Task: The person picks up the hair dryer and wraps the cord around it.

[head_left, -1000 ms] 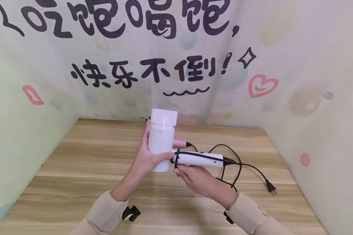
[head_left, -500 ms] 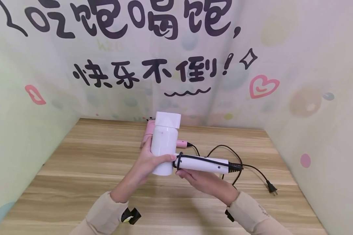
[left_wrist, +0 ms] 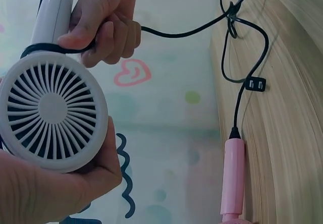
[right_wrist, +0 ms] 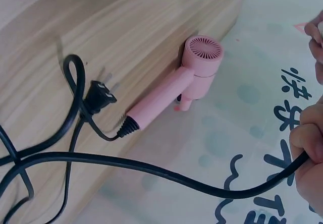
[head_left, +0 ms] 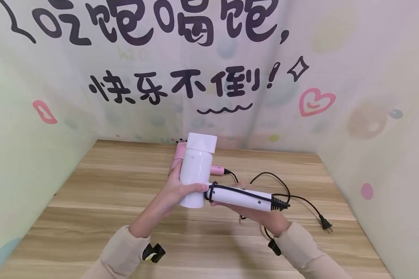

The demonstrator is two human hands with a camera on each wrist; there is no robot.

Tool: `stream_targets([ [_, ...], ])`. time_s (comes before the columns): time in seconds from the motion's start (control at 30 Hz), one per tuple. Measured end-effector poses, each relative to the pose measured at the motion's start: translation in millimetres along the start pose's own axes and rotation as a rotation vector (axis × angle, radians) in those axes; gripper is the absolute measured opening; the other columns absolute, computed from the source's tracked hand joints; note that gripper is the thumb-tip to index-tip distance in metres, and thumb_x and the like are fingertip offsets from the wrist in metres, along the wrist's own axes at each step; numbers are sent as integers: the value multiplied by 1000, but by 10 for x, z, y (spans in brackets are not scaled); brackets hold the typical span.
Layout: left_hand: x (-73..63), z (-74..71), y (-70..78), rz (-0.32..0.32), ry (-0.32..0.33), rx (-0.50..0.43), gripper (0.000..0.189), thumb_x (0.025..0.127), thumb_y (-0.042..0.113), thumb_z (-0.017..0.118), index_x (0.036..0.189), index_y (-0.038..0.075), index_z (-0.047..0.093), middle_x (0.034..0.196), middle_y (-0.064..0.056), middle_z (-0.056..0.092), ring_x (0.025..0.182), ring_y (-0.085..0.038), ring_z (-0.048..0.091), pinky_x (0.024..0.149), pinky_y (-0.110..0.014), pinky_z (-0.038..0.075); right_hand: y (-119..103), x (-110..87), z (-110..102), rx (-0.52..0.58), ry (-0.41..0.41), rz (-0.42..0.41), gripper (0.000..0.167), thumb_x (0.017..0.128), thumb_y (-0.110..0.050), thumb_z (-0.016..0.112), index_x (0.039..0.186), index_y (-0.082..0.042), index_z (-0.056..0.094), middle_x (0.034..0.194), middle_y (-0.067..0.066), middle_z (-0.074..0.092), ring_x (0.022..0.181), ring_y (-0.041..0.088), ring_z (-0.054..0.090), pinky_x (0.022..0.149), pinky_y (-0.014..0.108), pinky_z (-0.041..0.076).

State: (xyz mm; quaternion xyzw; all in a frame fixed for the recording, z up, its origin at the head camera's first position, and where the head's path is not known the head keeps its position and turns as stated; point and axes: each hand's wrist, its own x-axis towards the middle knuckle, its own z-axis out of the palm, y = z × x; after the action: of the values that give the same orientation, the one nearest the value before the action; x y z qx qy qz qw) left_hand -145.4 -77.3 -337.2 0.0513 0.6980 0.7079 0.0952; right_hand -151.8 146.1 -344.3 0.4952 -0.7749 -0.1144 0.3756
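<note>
In the head view a white hair dryer (head_left: 196,168) is held above the table, its white nozzle (head_left: 201,142) pointing away and its handle (head_left: 241,197) pointing right. My left hand (head_left: 174,193) grips the barrel, with the thumb across it near the handle. The left wrist view shows the round intake grille (left_wrist: 53,108) beside that hand. A black cord (left_wrist: 181,35) runs along the handle and loops round it near the barrel. My right hand (left_wrist: 108,30) pinches this cord beside the loop, fingers curled. In the head view the handle partly hides it.
Behind the white dryer, a pink hair dryer (right_wrist: 202,67) lies on the wooden table (head_left: 101,201). Black cord and a two-pin plug (head_left: 325,223) lie to the right. Printed cloth walls (head_left: 153,120) stand at the back and sides.
The white dryer has shifted slightly right and down, its handle end tilting lower. My right hand has moved behind the handle, and a stretch of cord now hangs by the right wrist.
</note>
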Motion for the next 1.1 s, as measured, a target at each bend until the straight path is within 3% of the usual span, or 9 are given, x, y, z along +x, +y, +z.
stream_targets([
  [0.07, -2, -11, -8, 2, -29, 27, 80, 69, 10, 77, 134, 16, 32, 116, -14, 51, 99, -25, 55, 78, -36, 51, 20, 19, 3, 670, -120, 149, 18, 93, -11, 52, 108, -8, 62, 88, -2, 64, 63, -6, 42, 53, 9, 38],
  [0.13, -6, -19, -11, 16, -56, 66, 79, 69, 11, 78, 133, 16, 33, 115, -14, 52, 97, -25, 55, 76, -37, 52, 49, 22, 13, 979, -150, 354, 7, 85, -7, 59, 81, -12, 62, 65, -3, 60, 56, -5, 43, 48, 10, 38],
  [0.2, -6, -22, -9, 41, -78, 111, 80, 69, 13, 79, 133, 16, 33, 114, -14, 53, 96, -25, 56, 75, -36, 53, 97, -8, 32, 882, -224, 374, 10, 84, -6, 60, 75, -10, 58, 62, -2, 57, 55, 0, 44, 48, 14, 38],
  [0.3, 4, -23, -10, 83, -105, 163, 82, 68, 15, 80, 134, 16, 32, 114, -13, 54, 95, -24, 56, 75, -35, 53, 162, -54, 40, 804, -251, 434, 15, 85, -16, 65, 73, -14, 57, 61, -8, 55, 55, 0, 44, 49, 14, 37],
  [0.4, 25, -28, -22, 111, -138, 183, 82, 69, 13, 80, 135, 16, 31, 117, -12, 55, 97, -24, 56, 77, -35, 52, 211, -86, 5, 762, -225, 510, 18, 82, -30, 69, 70, -22, 57, 60, -15, 54, 54, -3, 43, 48, 14, 36],
  [0.57, 62, -32, -55, 110, -122, 235, 82, 67, 15, 81, 134, 15, 33, 114, -12, 55, 96, -24, 56, 76, -34, 52, 237, -98, -76, 690, -184, 601, 20, 75, -39, 73, 66, -27, 59, 55, -19, 50, 49, -5, 38, 44, 15, 32],
  [0.83, 81, 14, -83, 196, -107, 337, 85, 62, 15, 83, 134, 17, 37, 108, -10, 58, 90, -23, 59, 74, -33, 52, 125, -49, -85, 535, -170, 600, 30, 72, -41, 76, 57, -24, 55, 49, -18, 49, 43, -6, 33, 41, 14, 25],
  [1.0, 82, 19, -73, 250, -60, 413, 87, 61, 15, 84, 135, 20, 39, 108, -7, 60, 89, -22, 59, 75, -32, 51, 87, 7, -133, 504, -278, 621, 39, 74, -44, 73, 53, -22, 49, 46, -16, 42, 41, -2, 30, 41, 17, 22],
  [1.1, 76, 5, -66, 280, -49, 452, 85, 62, 18, 84, 135, 22, 40, 107, -6, 61, 88, -21, 59, 73, -32, 51, 84, 23, -151, 589, -371, 638, 43, 79, -43, 69, 52, -20, 44, 45, -15, 34, 42, -1, 28, 41, 18, 20],
])
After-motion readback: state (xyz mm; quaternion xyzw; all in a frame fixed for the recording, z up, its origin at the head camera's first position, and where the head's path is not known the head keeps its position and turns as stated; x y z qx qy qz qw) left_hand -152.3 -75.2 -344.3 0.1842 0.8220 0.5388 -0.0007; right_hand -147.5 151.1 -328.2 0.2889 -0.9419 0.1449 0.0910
